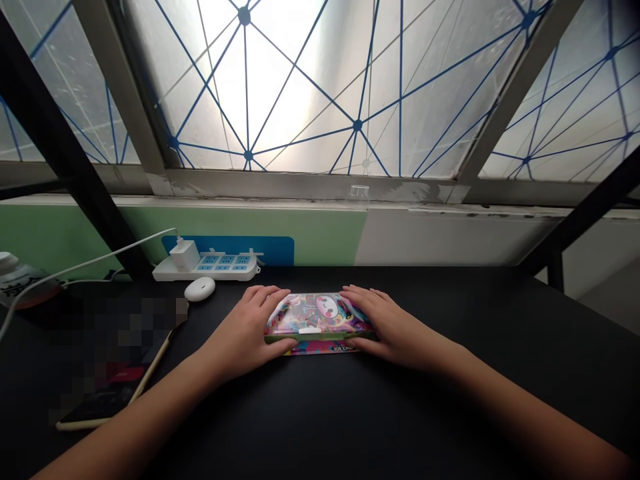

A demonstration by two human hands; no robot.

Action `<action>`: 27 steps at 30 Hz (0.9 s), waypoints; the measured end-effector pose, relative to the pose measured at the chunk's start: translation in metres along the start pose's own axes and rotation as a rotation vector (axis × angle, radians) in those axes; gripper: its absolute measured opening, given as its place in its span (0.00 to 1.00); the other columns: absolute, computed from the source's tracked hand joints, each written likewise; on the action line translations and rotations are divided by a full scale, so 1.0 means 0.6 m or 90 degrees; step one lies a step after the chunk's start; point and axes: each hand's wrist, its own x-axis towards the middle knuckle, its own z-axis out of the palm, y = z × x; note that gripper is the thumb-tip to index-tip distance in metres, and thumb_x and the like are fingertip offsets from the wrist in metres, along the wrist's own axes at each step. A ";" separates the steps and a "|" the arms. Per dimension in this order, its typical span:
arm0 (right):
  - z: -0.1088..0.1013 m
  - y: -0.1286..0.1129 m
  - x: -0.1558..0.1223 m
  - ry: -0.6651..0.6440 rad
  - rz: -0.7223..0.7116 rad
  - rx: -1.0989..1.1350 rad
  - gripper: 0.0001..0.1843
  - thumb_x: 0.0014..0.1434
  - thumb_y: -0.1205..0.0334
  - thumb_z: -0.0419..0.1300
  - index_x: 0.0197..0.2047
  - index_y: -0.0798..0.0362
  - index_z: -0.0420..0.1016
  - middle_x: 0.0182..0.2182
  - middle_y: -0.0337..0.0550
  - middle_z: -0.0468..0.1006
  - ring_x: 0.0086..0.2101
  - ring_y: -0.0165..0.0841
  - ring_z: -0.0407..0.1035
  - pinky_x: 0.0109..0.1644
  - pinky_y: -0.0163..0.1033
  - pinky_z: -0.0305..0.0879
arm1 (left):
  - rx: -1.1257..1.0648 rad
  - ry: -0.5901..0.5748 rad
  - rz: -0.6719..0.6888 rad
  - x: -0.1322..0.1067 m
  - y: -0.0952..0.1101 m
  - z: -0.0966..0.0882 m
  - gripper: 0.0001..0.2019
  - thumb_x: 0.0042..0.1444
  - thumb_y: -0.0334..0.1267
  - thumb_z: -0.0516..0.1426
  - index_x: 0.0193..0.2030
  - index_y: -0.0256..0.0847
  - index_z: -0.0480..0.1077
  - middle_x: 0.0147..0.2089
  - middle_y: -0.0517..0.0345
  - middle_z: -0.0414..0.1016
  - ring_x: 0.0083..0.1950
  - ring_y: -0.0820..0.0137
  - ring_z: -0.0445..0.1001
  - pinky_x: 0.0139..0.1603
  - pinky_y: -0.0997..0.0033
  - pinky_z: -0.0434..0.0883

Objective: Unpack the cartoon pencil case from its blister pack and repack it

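Note:
A colourful pencil box (315,317) with a cartoon face on its lid lies at the middle of the black table. Its lid looks closed, with a white clasp at the front and a green edge below. Printed card or packaging (323,347) shows under its near side. My left hand (253,327) grips the left end, fingers over the far edge and thumb at the front. At the right end my right hand (393,330) holds the box the same way. The fingers partly cover both ends.
A white power strip (227,269) with a plugged-in charger (184,255) stands against the wall. Near it lies a white rounded case (199,289). A partly blurred tablet-like device (125,373) and a bottle (23,283) are at the left. Black frame bars (95,193) rise on both sides.

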 end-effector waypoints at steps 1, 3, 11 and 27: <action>0.001 0.001 0.001 -0.003 0.003 0.000 0.40 0.62 0.43 0.60 0.70 0.51 0.55 0.68 0.57 0.60 0.67 0.49 0.53 0.68 0.58 0.52 | 0.016 -0.005 0.003 0.000 0.001 0.001 0.36 0.56 0.53 0.63 0.68 0.44 0.60 0.67 0.46 0.65 0.68 0.48 0.57 0.66 0.46 0.63; 0.005 0.001 0.003 0.004 0.009 0.000 0.39 0.60 0.44 0.62 0.69 0.51 0.58 0.67 0.57 0.62 0.65 0.49 0.56 0.67 0.56 0.56 | 0.039 -0.019 0.006 0.002 0.002 0.002 0.38 0.56 0.53 0.62 0.70 0.42 0.58 0.69 0.46 0.63 0.69 0.48 0.56 0.68 0.45 0.61; 0.002 -0.003 -0.001 0.078 -0.024 -0.003 0.40 0.56 0.44 0.66 0.67 0.49 0.60 0.61 0.56 0.66 0.60 0.50 0.60 0.65 0.59 0.56 | 0.086 0.008 0.040 0.002 0.010 -0.005 0.36 0.55 0.49 0.65 0.68 0.44 0.61 0.63 0.46 0.66 0.63 0.51 0.63 0.62 0.49 0.67; 0.003 -0.027 0.006 0.381 0.043 0.017 0.12 0.62 0.53 0.64 0.45 0.49 0.69 0.43 0.45 0.73 0.46 0.43 0.66 0.55 0.54 0.58 | 0.267 0.176 0.166 -0.004 0.041 0.000 0.39 0.49 0.41 0.70 0.67 0.45 0.62 0.62 0.39 0.61 0.61 0.45 0.61 0.64 0.39 0.59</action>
